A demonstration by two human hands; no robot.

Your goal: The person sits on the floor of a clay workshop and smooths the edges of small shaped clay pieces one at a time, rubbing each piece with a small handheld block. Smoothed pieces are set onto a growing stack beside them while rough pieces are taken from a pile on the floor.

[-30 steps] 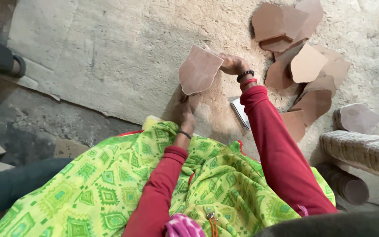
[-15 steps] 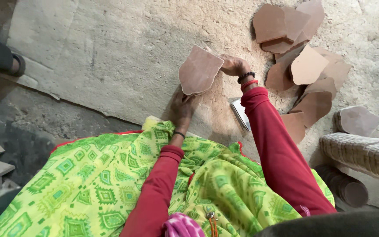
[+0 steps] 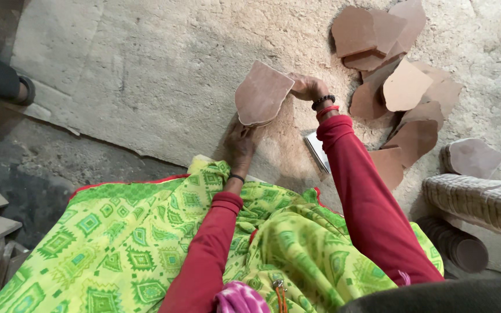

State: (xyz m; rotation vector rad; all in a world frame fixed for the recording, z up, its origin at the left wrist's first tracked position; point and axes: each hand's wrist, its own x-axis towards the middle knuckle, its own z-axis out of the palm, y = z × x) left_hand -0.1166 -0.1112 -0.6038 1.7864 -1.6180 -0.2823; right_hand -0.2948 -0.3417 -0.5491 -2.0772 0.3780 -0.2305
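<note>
Both my hands are on one slab [image 3: 262,93] — flat, brownish, roughly five-sided, held tilted on edge above the dusty floor [image 3: 146,75]. My left hand [image 3: 243,145] is under its lower edge, fingers closed up against the bottom, so the slab sits directly above that grip. My right hand [image 3: 307,87] clamps the upper right edge, fingers curled round it; slab lies to the left of that hand. Between the two grips the slab's face is bare and turned toward me.

Right of my right hand, near but not touching — a pile [image 3: 401,87] of similar brown pieces, overlapping flat on the floor. A small grey tool [image 3: 318,152] lies by my right forearm. Green patterned cloth [image 3: 146,243] covers my lap below. Stack of round discs [image 3: 465,249] at lower right, well apart from the slab.
</note>
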